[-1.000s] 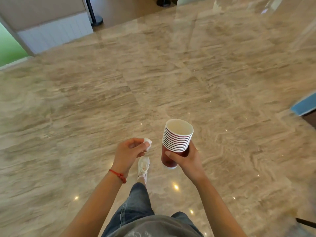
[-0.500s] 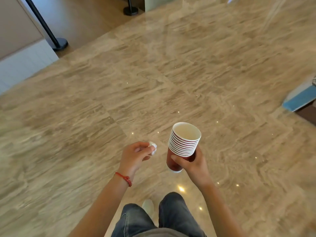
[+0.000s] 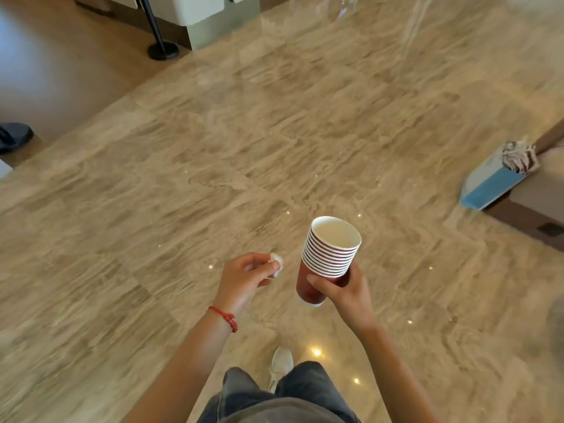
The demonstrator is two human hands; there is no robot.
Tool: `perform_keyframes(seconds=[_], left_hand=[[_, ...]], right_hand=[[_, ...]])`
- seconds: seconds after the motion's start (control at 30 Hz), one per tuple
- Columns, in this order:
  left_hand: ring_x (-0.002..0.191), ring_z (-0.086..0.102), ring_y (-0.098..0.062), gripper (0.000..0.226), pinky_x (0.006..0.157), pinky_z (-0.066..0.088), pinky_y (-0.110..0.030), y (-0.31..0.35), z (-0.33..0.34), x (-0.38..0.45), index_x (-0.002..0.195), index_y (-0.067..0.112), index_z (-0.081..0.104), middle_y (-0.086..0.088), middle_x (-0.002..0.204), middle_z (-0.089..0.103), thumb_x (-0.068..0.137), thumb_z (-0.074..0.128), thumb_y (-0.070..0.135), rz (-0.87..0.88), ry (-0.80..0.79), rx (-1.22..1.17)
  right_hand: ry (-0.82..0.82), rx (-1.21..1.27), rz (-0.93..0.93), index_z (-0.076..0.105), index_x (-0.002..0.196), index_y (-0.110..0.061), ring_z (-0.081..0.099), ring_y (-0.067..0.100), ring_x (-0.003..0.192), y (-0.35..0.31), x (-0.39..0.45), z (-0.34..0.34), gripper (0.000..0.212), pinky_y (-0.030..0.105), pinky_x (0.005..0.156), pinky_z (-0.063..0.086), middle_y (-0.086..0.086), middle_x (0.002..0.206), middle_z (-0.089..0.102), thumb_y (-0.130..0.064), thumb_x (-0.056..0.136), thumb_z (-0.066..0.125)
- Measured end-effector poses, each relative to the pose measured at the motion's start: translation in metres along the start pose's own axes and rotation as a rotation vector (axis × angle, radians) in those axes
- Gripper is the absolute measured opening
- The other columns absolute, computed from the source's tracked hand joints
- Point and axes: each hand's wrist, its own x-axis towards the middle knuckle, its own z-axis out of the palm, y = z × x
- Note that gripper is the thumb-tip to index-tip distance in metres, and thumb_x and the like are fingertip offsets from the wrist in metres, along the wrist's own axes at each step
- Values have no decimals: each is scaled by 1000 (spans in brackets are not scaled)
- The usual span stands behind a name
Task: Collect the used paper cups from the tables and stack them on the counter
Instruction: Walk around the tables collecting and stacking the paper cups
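Observation:
A stack of several nested red paper cups (image 3: 328,254) with white rims tilts slightly to the right in front of me. My right hand (image 3: 345,293) grips the stack around its lower part. To its left, my left hand (image 3: 244,277) pinches a small crumpled white tissue (image 3: 276,264) between thumb and fingers. Both hands hover above a polished beige marble floor (image 3: 274,132). No table or counter top with cups is in view.
A black stanchion post with a round base (image 3: 162,50) stands at the far left. Behind it is a pale pillar base (image 3: 213,29). At the right edge a blue tissue box (image 3: 491,183) sits on a low brown ledge (image 3: 531,215). A dark shoe (image 3: 13,135) shows at the far left.
The view has swung left and forward as I walk: the stanchion and the blue box slid further into view. Both hands keep their hold and relative pose.

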Motion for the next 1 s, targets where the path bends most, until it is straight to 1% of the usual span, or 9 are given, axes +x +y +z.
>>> perform_keyframes(seconds=[0.1,0.2,0.33,0.47,0.6,0.7,0.8,0.9,1.0], left_hand=[[55,65,-2,5,53,52,-13,28,28,49,76,6,69,6,56,69,74,73,3,15,-32,14],[56,65,-3,6,53,52,-14,49,55,98,74,8,69,5,57,69,74,73,4,5,-76,19],[60,66,-3,3,56,52,-14,71,94,170,75,9,70,4,59,69,75,72,6,5,-171,69],[63,67,-4,5,55,51,-15,98,132,251,75,11,71,5,62,71,75,73,7,3,-245,87],[65,68,-5,4,55,50,-14,137,167,340,73,13,72,3,66,72,74,74,10,-1,-295,97],[65,68,-6,5,55,51,-14,169,194,403,72,14,72,2,65,72,73,74,10,14,-345,115],[64,67,-5,5,56,52,-15,197,228,457,74,13,71,4,64,72,73,74,9,8,-384,143],[66,68,-5,6,57,52,-15,214,264,503,78,12,72,4,67,73,73,75,10,-4,-409,165],[64,68,-5,6,55,51,-14,223,305,550,78,11,71,4,66,73,73,75,10,-32,-429,182]], right_hand=[[59,3,18,59,110,-18,66,8,93,-5,50,-21,49,20,74,53,-6,97,71,-13,68,82],[129,18,26,60,109,-16,67,9,92,-6,94,-39,47,21,74,54,-4,97,71,-15,67,81],[210,25,64,61,101,-22,68,5,86,-5,157,-61,42,16,69,52,-11,93,72,-20,63,80],[303,42,101,61,102,-21,67,4,86,0,230,-83,39,15,68,51,-13,92,72,-10,70,80],[380,58,119,60,105,-19,67,1,86,-5,312,-102,42,11,67,50,-16,93,71,-8,70,80],[448,57,114,60,108,-17,67,1,86,-11,370,-116,43,11,66,50,-15,93,72,-8,71,79],[485,66,135,60,108,-15,67,1,85,-17,423,-135,43,11,65,50,-8,89,72,-7,70,80],[531,74,152,59,109,-14,67,2,85,-21,472,-159,45,12,65,50,-5,93,71,-8,70,80],[551,93,156,58,110,-15,67,1,86,-20,524,-190,45,11,65,51,-10,91,72,-7,70,79]])
